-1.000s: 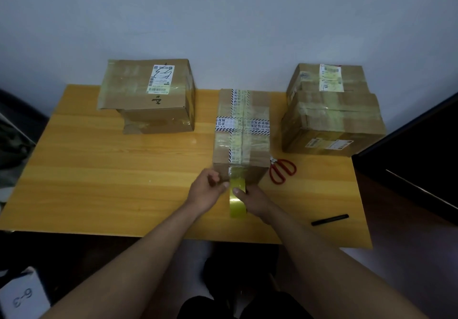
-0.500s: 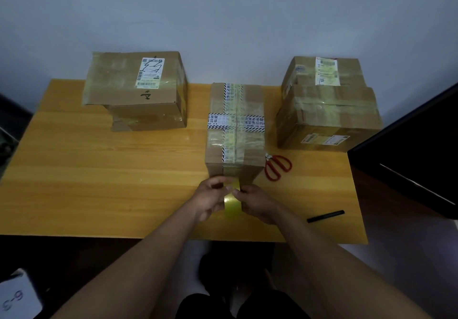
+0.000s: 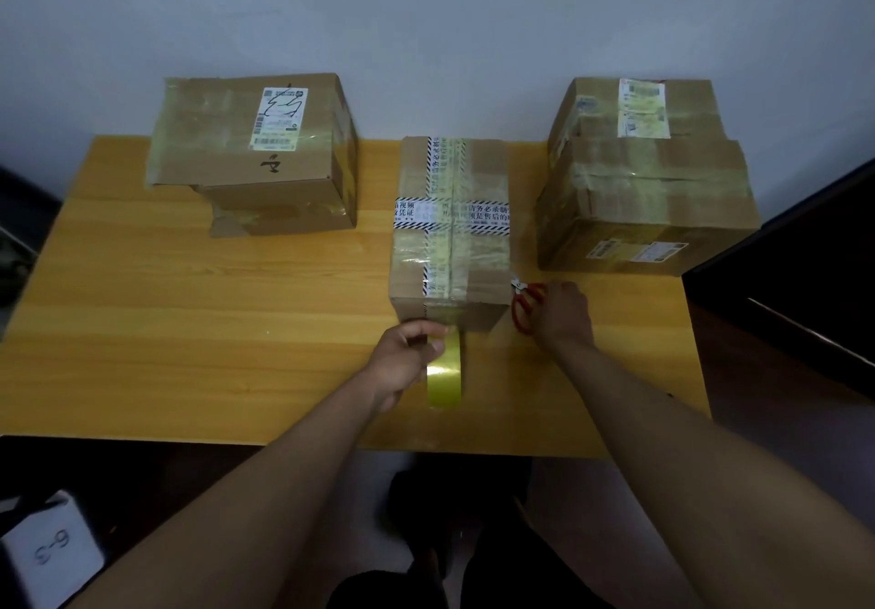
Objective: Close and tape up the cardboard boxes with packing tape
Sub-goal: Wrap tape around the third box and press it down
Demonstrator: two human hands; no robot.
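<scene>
While pinned at the near face of the middle box (image 3: 450, 230), tape roll (image 3: 445, 374): gripped by left hand (image 3: 407, 357), strip running up over the box top. Right hand (image 3: 563, 312): gone from the roll since a moment ago, now at the red scissors (image 3: 525, 308) near-right of the box; fingers hidden, closure cannot be told. Likely next: cutting the strip. Table (image 3: 189, 324): stacked boxes far left and far right.

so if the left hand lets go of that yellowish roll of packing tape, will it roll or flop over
The yellowish roll of packing tape stands on its edge on the wooden table, so it could probably roll. It looks narrow for its height, so tipping flat seems likely too. The strip running up to the middle cardboard box may hold it back while the left hand grips it.
</scene>
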